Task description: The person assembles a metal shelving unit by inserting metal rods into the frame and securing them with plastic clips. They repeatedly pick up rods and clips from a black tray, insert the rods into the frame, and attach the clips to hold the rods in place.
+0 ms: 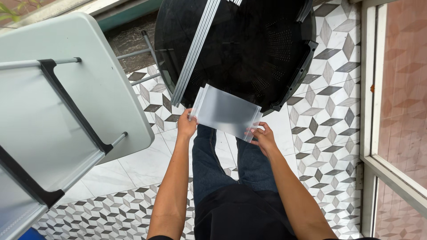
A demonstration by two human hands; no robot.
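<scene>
Seen from above, a person in dark jeans (209, 155) stands on a patterned tile floor (329, 133), holding a stack of frosted clear plastic bags (224, 111) at waist height. The left hand (186, 125) pinches the stack's left edge; the right hand (263, 138) grips its lower right corner, fingers closed narrowly. Beyond lies a round black tabletop (249, 44) crossed by aluminium rails (195, 49); a folded grey table (66, 111) leans at left.
</scene>
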